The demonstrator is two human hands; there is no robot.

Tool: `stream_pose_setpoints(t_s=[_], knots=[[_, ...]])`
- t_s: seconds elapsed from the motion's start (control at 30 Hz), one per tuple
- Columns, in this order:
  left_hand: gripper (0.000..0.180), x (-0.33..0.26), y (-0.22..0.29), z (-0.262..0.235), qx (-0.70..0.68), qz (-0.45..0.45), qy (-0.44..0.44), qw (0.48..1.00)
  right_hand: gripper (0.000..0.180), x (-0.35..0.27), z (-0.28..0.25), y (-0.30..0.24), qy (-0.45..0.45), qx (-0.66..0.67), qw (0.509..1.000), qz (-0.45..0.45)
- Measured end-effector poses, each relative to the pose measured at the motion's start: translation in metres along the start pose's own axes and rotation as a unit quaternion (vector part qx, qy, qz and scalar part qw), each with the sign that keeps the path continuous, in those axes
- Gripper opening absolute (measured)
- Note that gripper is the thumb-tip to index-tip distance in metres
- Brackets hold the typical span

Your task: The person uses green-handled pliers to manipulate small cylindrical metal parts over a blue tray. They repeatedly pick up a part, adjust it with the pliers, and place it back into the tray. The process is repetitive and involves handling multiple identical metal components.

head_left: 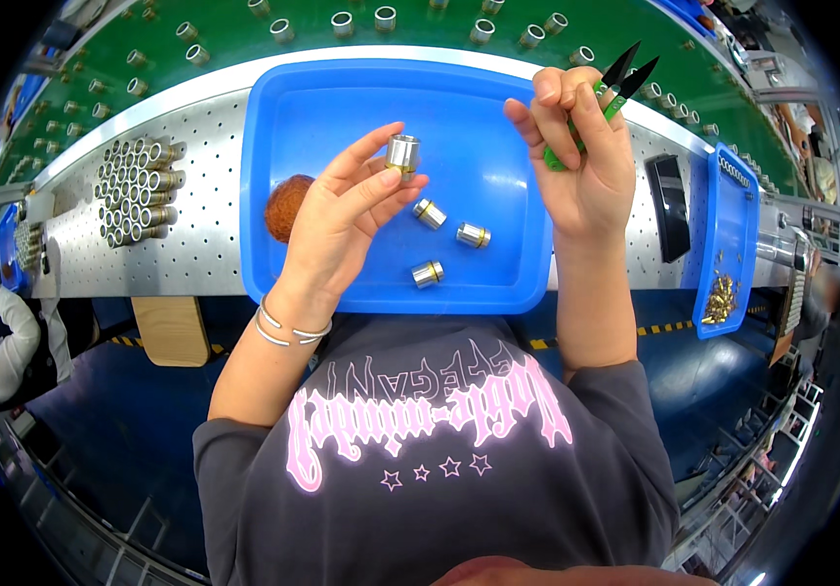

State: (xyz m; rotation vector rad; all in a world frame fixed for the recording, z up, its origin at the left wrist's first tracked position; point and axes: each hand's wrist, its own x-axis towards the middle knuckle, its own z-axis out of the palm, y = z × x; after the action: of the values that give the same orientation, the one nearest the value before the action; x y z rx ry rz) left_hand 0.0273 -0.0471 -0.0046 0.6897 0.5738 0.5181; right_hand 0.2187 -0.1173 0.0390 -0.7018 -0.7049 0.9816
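Note:
Between the thumb and fingers of my left hand [347, 200] is a metal sleeve [402, 151], silver with a brassy band at its lower end, held above a blue tray [342, 80]. My right hand [588, 161], raised over the tray's right edge, is closed around green-handled thread snips [615, 86]; their two black blades point up and away to the right, apart at the tips. Three similar sleeves, one of them a silver sleeve [474, 234], lie on their sides in the tray. A reddish-brown fibrous ball [290, 208] rests at the tray's left, partly hidden behind my left wrist.
On the perforated metal bench [210, 195], a block of stacked sleeves [137, 190] sits at left. A black holder [670, 208] and a smaller blue tray [708, 244] with brass pieces [721, 298] are at right. Sleeves stand along the green surface [234, 37] beyond.

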Motion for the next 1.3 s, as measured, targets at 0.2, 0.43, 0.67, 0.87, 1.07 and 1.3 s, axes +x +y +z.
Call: stream_pose_setpoints(t_s=[0.2, 0.43, 0.67, 0.87, 1.07, 1.3], knots=[[0.043, -0.001, 0.002, 0.005, 0.032, 0.022, 0.003, 0.999, 0.017, 0.0, 0.009, -0.003, -0.08, -0.026, 0.996, -0.003], [0.041, -0.001, -0.002, 0.005, 0.12, 0.073, -0.003, 0.99, 0.016, 0.002, 0.023, -0.006, -0.136, -0.104, 0.985, -0.022], [0.039, -0.001, -0.001, 0.006, 0.148, 0.069, -0.004, 0.987, 0.019, 0.007, 0.03, -0.008, -0.037, -0.152, 0.984, -0.085], [0.042, 0.001, 0.003, 0.003, 0.05, 0.046, 0.032, 0.997, 0.024, 0.001, 0.006, 0.001, -0.027, -0.334, 0.942, 0.025], [0.043, 0.001, 0.003, 0.002, 0.023, 0.064, 0.031, 0.997, 0.023, -0.016, 0.01, 0.027, -0.072, -0.583, 0.807, -0.064], [0.044, -0.001, 0.004, 0.005, 0.029, 0.067, 0.035, 0.997, 0.017, -0.018, 0.009, 0.031, -0.069, -0.594, 0.797, -0.086]])
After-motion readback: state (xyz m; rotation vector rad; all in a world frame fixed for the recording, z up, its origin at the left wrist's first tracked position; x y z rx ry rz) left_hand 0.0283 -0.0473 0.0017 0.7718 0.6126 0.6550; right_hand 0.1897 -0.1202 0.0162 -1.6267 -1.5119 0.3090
